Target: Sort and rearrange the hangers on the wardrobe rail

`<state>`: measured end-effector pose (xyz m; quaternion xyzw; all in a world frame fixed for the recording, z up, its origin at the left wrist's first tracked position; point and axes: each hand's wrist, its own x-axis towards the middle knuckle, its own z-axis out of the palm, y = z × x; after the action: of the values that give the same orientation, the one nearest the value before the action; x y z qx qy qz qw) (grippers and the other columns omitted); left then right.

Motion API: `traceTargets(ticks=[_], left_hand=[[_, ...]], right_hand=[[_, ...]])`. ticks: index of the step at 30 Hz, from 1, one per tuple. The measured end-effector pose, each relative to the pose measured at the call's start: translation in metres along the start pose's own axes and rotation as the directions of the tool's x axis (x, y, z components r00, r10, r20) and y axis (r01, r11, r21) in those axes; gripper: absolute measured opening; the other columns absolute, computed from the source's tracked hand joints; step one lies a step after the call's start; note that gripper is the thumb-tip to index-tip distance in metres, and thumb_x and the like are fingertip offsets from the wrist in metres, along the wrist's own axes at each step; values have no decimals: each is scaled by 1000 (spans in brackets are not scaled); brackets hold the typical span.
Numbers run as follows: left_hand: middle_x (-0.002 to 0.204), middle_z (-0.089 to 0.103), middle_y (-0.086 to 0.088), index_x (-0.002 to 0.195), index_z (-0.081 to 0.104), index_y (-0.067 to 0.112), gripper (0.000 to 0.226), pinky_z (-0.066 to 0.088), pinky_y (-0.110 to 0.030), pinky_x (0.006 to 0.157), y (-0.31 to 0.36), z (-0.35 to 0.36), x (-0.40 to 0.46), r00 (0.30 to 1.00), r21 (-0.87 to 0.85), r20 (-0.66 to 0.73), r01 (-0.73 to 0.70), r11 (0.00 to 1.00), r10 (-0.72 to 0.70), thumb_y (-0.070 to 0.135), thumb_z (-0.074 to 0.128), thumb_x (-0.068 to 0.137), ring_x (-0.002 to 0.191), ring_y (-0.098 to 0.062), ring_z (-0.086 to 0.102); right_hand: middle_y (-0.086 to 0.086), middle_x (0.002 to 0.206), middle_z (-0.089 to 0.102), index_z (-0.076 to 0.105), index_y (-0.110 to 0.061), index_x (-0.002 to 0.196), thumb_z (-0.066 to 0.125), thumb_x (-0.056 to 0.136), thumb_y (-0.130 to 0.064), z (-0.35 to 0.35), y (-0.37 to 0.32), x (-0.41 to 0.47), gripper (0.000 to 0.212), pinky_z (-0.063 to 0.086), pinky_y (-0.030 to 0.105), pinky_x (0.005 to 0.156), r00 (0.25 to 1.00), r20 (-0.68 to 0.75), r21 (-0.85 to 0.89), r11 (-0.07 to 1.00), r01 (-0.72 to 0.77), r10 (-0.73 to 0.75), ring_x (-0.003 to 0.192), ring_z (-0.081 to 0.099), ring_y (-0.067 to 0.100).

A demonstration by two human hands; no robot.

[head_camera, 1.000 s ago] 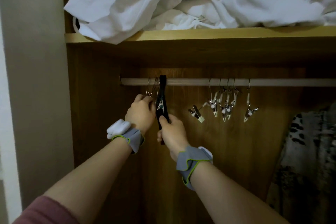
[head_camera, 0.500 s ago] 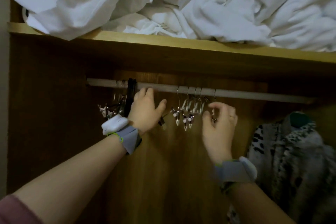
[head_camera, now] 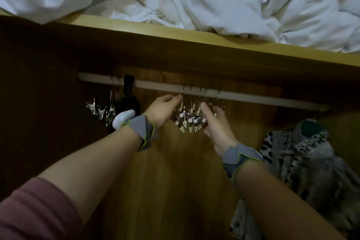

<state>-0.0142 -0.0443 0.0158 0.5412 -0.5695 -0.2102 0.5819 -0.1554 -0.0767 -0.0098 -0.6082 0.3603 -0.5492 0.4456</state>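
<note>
Left hand [head_camera: 162, 110] and right hand [head_camera: 215, 121] both gripping the clip hangers [head_camera: 191, 117] bunched between them, hanging on the rail [head_camera: 161, 86].

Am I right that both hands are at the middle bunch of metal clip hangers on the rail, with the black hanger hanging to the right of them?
Not quite: the black hanger hangs to the left of them. The head view shows the left hand and right hand at the middle bunch of metal clip hangers on the rail.
</note>
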Motion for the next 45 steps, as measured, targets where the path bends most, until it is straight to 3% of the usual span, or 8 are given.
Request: traceTargets(ticks=[6,12,19,25,31,36,42,45], left_hand=[[81,59,5,106,62,17,20,47,-7,52,-1,20,-11,993,-255,54,-89,963,106,29,53,93,74,-7,55],[84,65,13,134,44,20,52,51,-25,74,-3,39,-11,987,-636,6,-122,762,163,5,61,86,77,-3,64],[72,58,3,122,53,6,33,47,-7,52,-1,49,-17,974,-479,-35,-211,852,222,5,58,89,51,7,59],[89,68,-4,84,65,20,32,50,-35,86,-9,39,-11,992,-400,-89,-121,909,93,41,43,96,87,-19,63],[63,44,0,60,48,19,35,38,-27,68,-9,30,-10,990,-287,-80,-133,948,115,32,55,92,61,-12,43],[62,47,2,71,53,16,21,40,-27,66,-9,34,-10,985,-212,-46,-174,962,168,24,62,88,61,-12,44],[60,50,2,66,47,18,27,40,-13,50,-7,37,-8,989,-185,-86,-136,973,122,5,52,89,51,-5,47],[63,52,1,69,46,22,27,43,-24,61,-12,33,-2,981,-105,-122,-161,981,148,2,47,88,58,-14,50]], right_hand=[[13,125,56,42,-14,122,67,83,-33,8,2,2,51,50,42,96,1000,20,172,985,12,-16,110,59,24],[7,107,60,51,-21,92,55,91,-21,-4,-8,1,5,47,31,75,997,62,226,973,-49,36,92,58,17],[8,107,63,56,-14,105,58,89,-28,-17,0,-1,21,51,40,88,994,106,252,966,-55,29,106,59,23],[4,81,53,51,-11,115,62,86,-29,-29,6,3,36,54,37,83,992,86,331,937,-112,88,81,59,20],[4,96,60,45,-13,122,66,83,-8,-26,11,4,45,52,38,91,999,-35,355,935,1,13,84,60,18],[5,118,61,42,-16,130,66,83,-12,-19,16,0,53,39,39,104,996,-70,313,947,67,-47,112,56,21],[2,125,56,40,-23,124,61,87,-17,-13,28,-2,42,34,49,107,999,22,337,941,-43,37,118,51,28],[10,125,56,38,-20,124,55,89,-7,-14,28,-2,42,45,50,95,994,81,374,923,-93,68,107,59,32]])
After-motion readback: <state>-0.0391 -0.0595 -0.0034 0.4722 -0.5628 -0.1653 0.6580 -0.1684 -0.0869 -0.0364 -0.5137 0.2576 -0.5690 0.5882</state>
